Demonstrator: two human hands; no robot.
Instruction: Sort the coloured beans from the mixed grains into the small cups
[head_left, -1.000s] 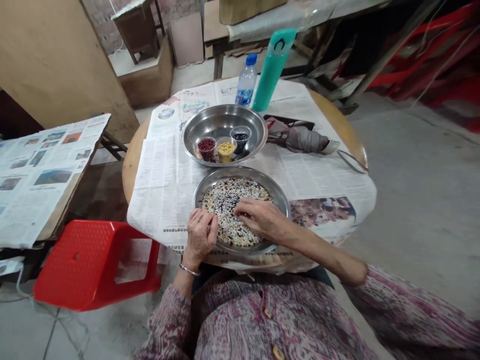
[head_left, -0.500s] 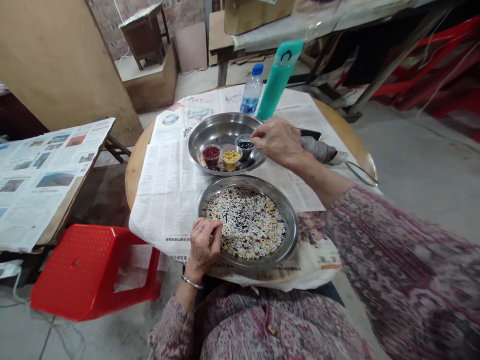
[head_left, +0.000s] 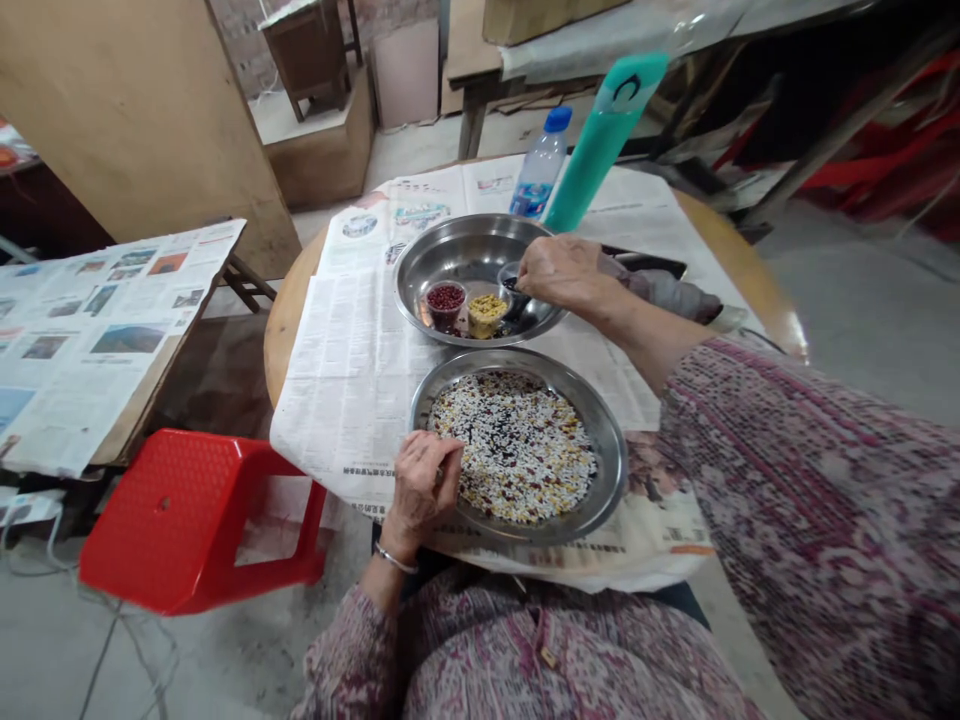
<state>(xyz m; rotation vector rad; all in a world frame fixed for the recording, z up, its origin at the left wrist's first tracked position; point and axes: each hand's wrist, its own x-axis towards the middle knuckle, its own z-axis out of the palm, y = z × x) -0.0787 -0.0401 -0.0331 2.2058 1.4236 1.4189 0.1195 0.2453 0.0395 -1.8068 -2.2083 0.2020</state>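
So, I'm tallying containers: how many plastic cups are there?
3, in the far bowl: red-filled cup left, yellow-filled cup middle, dark-filled cup right, partly behind the right hand, which could hide another.

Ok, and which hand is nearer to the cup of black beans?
The right. The right hand is at this cup; the left hand is farther, at the near tray's left edge.

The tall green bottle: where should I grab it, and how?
Probably round the middle of the tall green bottle, coming from the right. Its body is long and slim, the water bottle stands close on its left, and the steel bowl sits in front of its foot.
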